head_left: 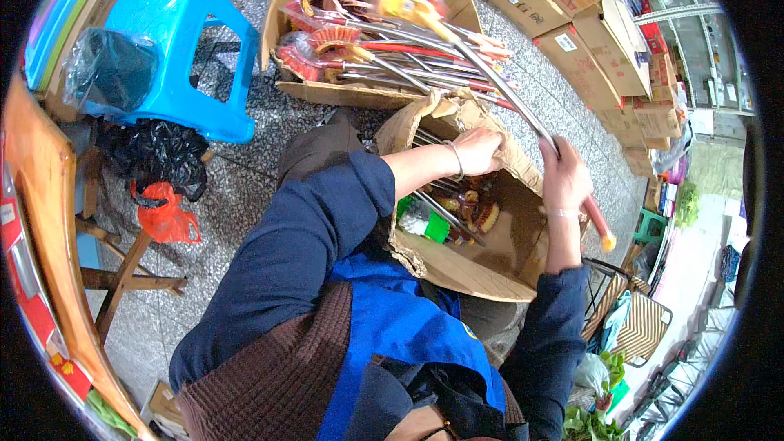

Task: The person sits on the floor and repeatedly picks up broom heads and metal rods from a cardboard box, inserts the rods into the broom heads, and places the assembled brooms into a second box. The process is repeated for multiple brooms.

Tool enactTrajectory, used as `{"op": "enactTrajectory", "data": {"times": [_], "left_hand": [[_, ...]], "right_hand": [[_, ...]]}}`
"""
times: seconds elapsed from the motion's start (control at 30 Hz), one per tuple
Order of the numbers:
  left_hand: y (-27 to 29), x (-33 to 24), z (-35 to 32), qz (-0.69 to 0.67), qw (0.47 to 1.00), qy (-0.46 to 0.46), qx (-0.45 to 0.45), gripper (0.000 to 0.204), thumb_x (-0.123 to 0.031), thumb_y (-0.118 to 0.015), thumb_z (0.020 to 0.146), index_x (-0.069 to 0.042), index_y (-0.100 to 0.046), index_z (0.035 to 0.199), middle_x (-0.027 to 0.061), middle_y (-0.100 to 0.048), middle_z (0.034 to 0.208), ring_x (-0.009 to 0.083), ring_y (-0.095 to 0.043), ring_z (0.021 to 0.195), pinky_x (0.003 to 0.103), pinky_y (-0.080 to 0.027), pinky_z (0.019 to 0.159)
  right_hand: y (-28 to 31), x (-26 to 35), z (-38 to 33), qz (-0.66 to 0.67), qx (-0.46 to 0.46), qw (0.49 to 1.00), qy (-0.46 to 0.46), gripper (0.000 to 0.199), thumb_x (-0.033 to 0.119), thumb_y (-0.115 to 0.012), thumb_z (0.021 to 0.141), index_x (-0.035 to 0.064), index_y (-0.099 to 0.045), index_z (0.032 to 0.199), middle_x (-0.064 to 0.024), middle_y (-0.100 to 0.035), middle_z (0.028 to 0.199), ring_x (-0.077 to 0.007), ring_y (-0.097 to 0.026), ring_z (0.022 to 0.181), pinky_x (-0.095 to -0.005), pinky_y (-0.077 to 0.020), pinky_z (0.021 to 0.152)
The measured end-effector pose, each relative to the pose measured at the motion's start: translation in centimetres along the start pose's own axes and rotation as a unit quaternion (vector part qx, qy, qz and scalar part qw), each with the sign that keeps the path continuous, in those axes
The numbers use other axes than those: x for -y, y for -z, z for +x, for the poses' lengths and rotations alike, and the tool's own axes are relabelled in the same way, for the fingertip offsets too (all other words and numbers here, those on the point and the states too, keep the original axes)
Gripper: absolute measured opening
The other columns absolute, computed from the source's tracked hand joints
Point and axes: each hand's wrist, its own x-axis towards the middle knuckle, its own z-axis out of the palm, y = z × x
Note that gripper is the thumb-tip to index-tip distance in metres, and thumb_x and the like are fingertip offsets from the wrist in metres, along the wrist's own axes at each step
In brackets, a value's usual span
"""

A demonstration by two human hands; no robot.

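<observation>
My right hand (565,175) is closed round the metal handle of a long-handled brush (531,118). Its red and yellow grip end sticks out below the fist. The yellow brush head, smeared by motion, is over a wide cardboard box (371,100) full of similar brushes. My left hand (478,151) has its fingers closed at the torn upper edge of a nearer cardboard box (457,272), seemingly on the flap; the fingertips are partly hidden. Inside that nearer box lie several brushes with pale bristles (487,216), metal handles and a green piece (438,227).
A blue plastic stool (175,45) with a dark plastic-wrapped thing on it stands at the left. Black bags (155,151) and a red bag (167,216) hang below it, beside a wooden frame (122,278). Large cartons (572,57) line the right, and a folding chair (637,322) stands nearer.
</observation>
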Motion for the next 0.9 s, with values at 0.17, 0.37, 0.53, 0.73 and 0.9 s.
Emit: {"op": "enactTrajectory", "data": {"times": [0.17, 0.37, 0.53, 0.73, 0.9], "left_hand": [[0.1, -0.3, -0.2, 0.06, 0.998, 0.022, 0.008, 0.037, -0.03, -0.066, 0.076, -0.002, -0.062, 0.101, 0.0199, -0.064, 0.089, 0.0373, -0.062, 0.085, 0.042, -0.05, 0.079], [1.5, 0.7, 0.1, 0.043, 0.999, -0.018, -0.001, 0.036, -0.029, -0.066, 0.081, -0.003, -0.063, 0.105, 0.0162, -0.067, 0.092, 0.0276, -0.066, 0.082, 0.036, -0.052, 0.076], [1.6, 0.5, 0.0, -0.044, 0.998, -0.013, -0.036, 0.028, -0.024, -0.066, 0.078, -0.003, -0.065, 0.098, 0.0155, -0.069, 0.087, 0.0275, -0.068, 0.082, 0.036, -0.053, 0.077], [1.9, -0.1, 0.5, -0.046, 0.998, 0.028, -0.042, 0.025, -0.018, -0.065, 0.084, -0.002, -0.064, 0.104, 0.0088, -0.069, 0.093, 0.0172, -0.068, 0.083, 0.03, -0.054, 0.077], [2.2, -1.2, 0.2, -0.118, 0.989, 0.09, -0.027, 0.023, -0.013, -0.063, 0.085, 0.001, -0.061, 0.103, 0.0099, -0.066, 0.09, 0.0163, -0.064, 0.079, 0.03, -0.052, 0.072]], "right_hand": [[-3.8, 4.3, 7.3, -0.06, -0.05, 0.992, 0.095, 0.034, 0.029, -0.064, 0.084, 0.0167, -0.061, 0.115, -0.011, -0.061, 0.112, -0.0327, -0.055, 0.106, -0.0468, -0.0409, 0.091], [-4.8, 1.0, 5.1, 0.072, -0.291, 0.933, 0.2, 0.028, 0.013, -0.068, 0.079, 0.0091, -0.062, 0.106, -0.0098, -0.063, 0.098, -0.0315, -0.057, 0.091, -0.0413, -0.0434, 0.082], [-8.0, -1.2, -6.8, 0.159, -0.088, 0.942, 0.283, 0.019, 0.001, -0.06, 0.065, 0.0121, -0.063, 0.08, -0.002, -0.054, 0.069, -0.0207, -0.053, 0.066, -0.0339, -0.0447, 0.062], [-16.7, -7.2, -13.3, -0.012, 0.522, 0.845, 0.116, 0.025, 0.022, -0.063, 0.076, 0.0112, -0.068, 0.098, -0.0142, -0.067, 0.092, -0.0315, -0.064, 0.089, -0.0402, -0.0514, 0.08], [-25.3, -8.6, -12.8, 0.047, 0.52, 0.851, -0.048, 0.035, 0.033, -0.058, 0.083, 0.0087, -0.066, 0.107, -0.0174, -0.064, 0.111, -0.0325, -0.062, 0.102, -0.0409, -0.0496, 0.087]]}}
